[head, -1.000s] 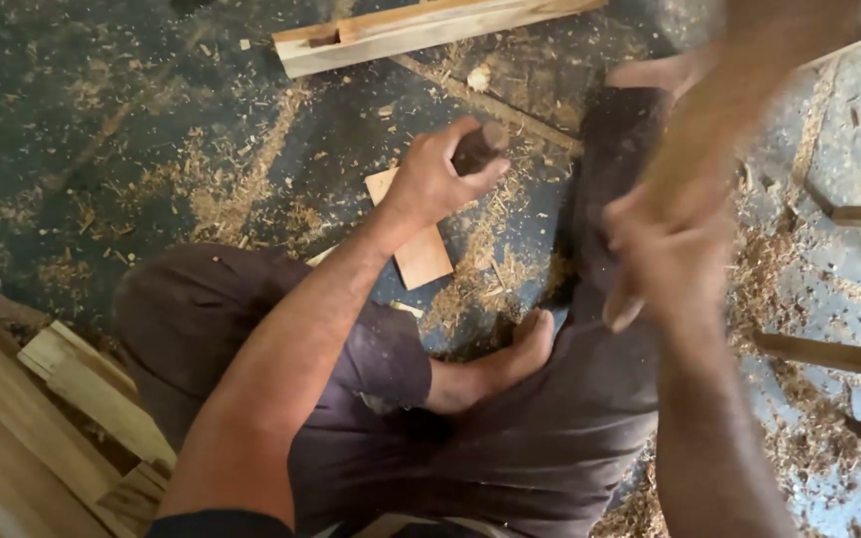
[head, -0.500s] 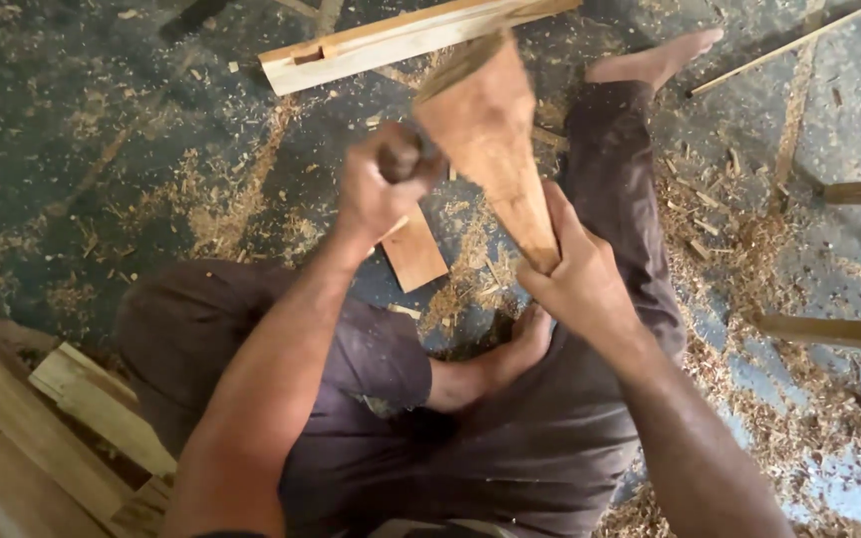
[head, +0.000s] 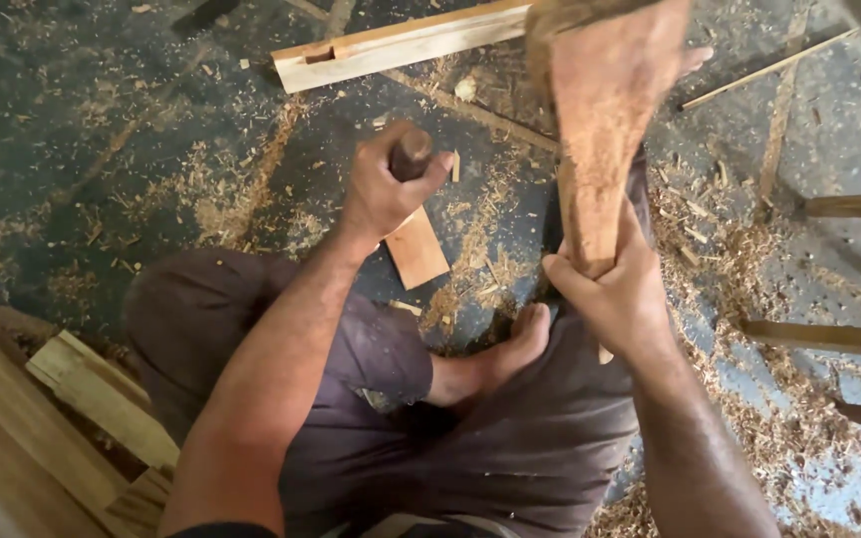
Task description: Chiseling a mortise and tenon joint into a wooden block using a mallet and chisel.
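Note:
My left hand [head: 383, 187] is closed around the dark wooden handle of a chisel [head: 412, 151], held upright over a small flat wooden block [head: 418, 249] on the floor. My right hand [head: 618, 294] grips the narrow end of a wide wooden mallet [head: 602, 110], which is raised, its broad head toward the top of the view. I sit on the floor in dark trousers with one bare foot [head: 510, 351] tucked in beneath the hands.
A notched wooden batten [head: 403, 42] lies on the floor beyond the hands. Sawdust and shavings [head: 470, 269] cover the dark floor. Wooden planks [head: 72, 399] are stacked at the lower left. Several slats [head: 854, 204] stick in from the right edge.
My right hand has lifted the mallet higher and more upright, its head now near the top of the view. My left hand keeps the chisel on the block.

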